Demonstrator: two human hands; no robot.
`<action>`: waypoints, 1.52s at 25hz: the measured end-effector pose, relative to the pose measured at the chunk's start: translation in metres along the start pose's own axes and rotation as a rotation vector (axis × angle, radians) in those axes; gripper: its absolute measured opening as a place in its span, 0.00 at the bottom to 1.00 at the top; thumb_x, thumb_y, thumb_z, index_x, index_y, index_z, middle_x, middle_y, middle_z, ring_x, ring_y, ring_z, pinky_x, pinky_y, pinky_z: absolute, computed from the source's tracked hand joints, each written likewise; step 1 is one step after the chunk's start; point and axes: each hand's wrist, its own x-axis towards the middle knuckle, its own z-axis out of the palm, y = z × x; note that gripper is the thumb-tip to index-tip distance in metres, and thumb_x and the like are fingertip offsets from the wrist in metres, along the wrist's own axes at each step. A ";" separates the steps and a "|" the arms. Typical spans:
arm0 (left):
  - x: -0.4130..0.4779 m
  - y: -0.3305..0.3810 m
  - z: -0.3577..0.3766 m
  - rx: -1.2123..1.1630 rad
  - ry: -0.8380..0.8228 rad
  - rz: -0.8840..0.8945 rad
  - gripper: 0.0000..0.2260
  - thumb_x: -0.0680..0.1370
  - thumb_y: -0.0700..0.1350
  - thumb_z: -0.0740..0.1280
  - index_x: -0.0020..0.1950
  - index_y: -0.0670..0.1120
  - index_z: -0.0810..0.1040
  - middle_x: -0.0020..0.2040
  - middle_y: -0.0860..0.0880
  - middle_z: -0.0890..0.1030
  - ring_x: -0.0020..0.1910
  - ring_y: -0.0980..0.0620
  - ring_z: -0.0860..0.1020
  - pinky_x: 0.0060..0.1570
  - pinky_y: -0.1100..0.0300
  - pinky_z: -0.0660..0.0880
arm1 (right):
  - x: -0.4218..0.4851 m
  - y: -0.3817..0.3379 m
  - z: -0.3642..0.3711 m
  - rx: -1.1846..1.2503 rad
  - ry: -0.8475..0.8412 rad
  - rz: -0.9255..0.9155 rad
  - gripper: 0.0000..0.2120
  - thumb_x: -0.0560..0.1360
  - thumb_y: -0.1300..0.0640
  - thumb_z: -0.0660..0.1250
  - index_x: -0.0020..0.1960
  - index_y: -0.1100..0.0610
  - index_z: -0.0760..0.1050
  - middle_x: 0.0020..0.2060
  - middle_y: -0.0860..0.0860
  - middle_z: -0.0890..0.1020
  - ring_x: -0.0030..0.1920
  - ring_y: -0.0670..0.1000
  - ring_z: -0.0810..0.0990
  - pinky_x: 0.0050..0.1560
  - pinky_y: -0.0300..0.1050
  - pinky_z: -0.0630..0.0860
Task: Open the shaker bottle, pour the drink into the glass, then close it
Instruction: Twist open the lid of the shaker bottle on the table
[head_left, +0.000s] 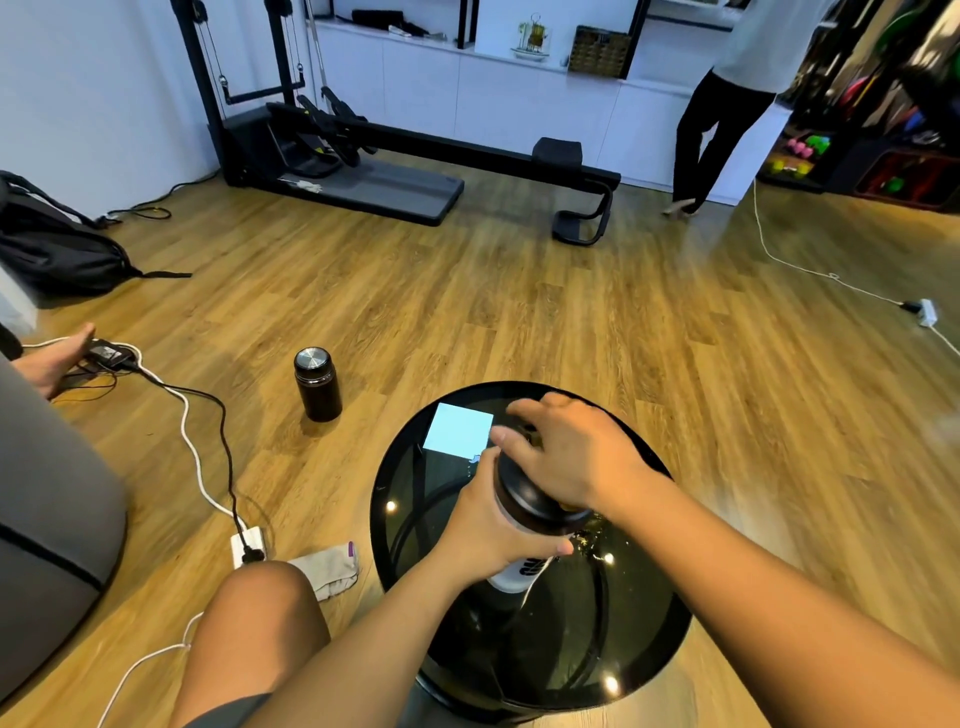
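Observation:
The shaker bottle has a pale body with black lettering and a black lid. It stands on the round black glass table. My left hand wraps around the bottle's body from the left. My right hand covers the lid from above, fingers curled over its top. Something glinting shows just right of the bottle under my right wrist; I cannot tell whether it is the glass. A light blue square reflection lies on the tabletop behind the bottle.
A black flask with a metal cap stands on the wooden floor to the left. Cables and a power strip lie nearby, beside a folded cloth. A person stands at the back right near an exercise machine.

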 end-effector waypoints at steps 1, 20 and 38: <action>0.000 0.000 0.000 0.002 -0.006 0.003 0.48 0.60 0.51 0.89 0.73 0.63 0.65 0.66 0.57 0.81 0.66 0.59 0.81 0.68 0.55 0.80 | -0.002 -0.001 0.004 -0.025 -0.031 -0.014 0.29 0.80 0.33 0.51 0.73 0.46 0.69 0.58 0.52 0.80 0.59 0.54 0.78 0.62 0.50 0.70; -0.006 0.001 0.007 0.146 -0.042 0.077 0.44 0.65 0.55 0.84 0.76 0.59 0.64 0.66 0.75 0.71 0.67 0.86 0.63 0.67 0.83 0.61 | -0.010 -0.031 0.016 0.432 -0.073 -0.324 0.18 0.79 0.47 0.62 0.69 0.45 0.73 0.44 0.44 0.83 0.46 0.46 0.79 0.46 0.44 0.72; -0.006 0.004 0.005 0.023 0.005 -0.031 0.41 0.61 0.50 0.88 0.71 0.45 0.76 0.63 0.51 0.84 0.61 0.60 0.83 0.63 0.63 0.81 | -0.001 -0.031 0.005 0.404 -0.085 -0.228 0.09 0.73 0.47 0.65 0.49 0.47 0.82 0.35 0.42 0.81 0.43 0.48 0.80 0.48 0.48 0.77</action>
